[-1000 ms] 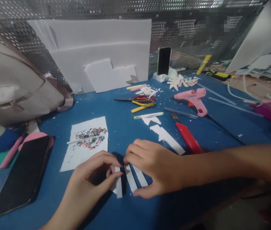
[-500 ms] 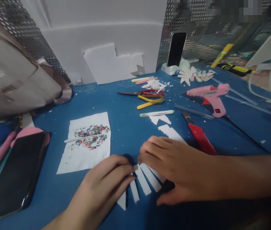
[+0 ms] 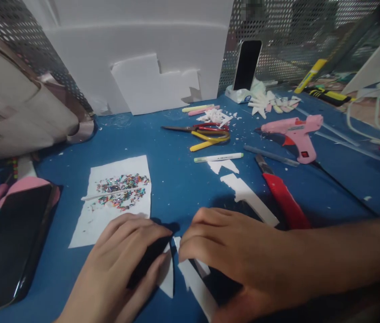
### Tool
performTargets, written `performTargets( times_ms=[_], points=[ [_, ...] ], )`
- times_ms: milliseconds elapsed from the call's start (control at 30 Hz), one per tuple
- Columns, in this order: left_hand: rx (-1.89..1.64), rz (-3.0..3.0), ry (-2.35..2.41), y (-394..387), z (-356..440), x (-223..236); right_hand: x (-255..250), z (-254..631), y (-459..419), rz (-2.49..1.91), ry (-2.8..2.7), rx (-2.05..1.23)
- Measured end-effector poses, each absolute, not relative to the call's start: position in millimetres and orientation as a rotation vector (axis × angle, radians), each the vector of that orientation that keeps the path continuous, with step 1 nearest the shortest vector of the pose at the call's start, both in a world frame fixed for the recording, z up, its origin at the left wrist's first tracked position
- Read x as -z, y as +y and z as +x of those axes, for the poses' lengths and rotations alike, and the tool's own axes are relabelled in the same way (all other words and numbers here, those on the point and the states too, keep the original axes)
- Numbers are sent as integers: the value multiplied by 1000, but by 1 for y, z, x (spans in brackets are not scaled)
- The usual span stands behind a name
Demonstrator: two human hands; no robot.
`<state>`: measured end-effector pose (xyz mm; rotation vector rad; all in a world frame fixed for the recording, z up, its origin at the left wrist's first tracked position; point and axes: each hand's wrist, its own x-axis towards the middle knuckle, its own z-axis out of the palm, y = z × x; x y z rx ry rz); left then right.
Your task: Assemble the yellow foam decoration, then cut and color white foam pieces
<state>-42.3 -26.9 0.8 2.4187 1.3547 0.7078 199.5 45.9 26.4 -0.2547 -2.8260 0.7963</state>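
Observation:
My left hand [image 3: 119,260] is over the blue table with its fingers bent and a gap between thumb and forefinger. Its thumb touches a white pointed piece [image 3: 167,278], partly covered by the hand. My right hand [image 3: 230,255] is curled over several narrow white strips, with one long strip [image 3: 196,287] running from under its fingers towards its thumb. The other strips are mostly hidden beneath that palm. Beyond the right hand lies a white offcut with a ragged edge [image 3: 250,197]. A red-handled cutter [image 3: 286,197] lies close to the right forearm.
Left of centre, a white sheet [image 3: 84,224] carries colourful glitter bits and a thin stick. Behind are a marker [image 3: 222,157], yellow-handled scissors [image 3: 206,139] and a pink glue gun [image 3: 297,132]. A dark phone [image 3: 15,246] lies at left; another phone [image 3: 248,65] stands upright behind.
The fanned white strips are now gathered mostly under my right hand, one lying slantwise. My left hand has shifted left and its thumb has parted from the fingers.

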Motion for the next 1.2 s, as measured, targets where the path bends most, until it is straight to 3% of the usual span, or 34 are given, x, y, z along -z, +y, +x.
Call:
performTargets(
  times_ms=[367, 600, 867, 1200],
  points=[
    [-700, 2658, 1153, -25, -40, -1, -23, 202, 50, -320, -2867, -756],
    [-750, 2664, 1169, -25, -41, 2, -11, 200, 48, -505, -2862, -297],
    [-726, 2712, 1130, -28, -43, 6, -22, 207, 57, -615, -2950, -147],
    [-558, 2775, 1281, -31, -41, 11, -27, 209, 57, -440, -3006, -512]
  ],
)
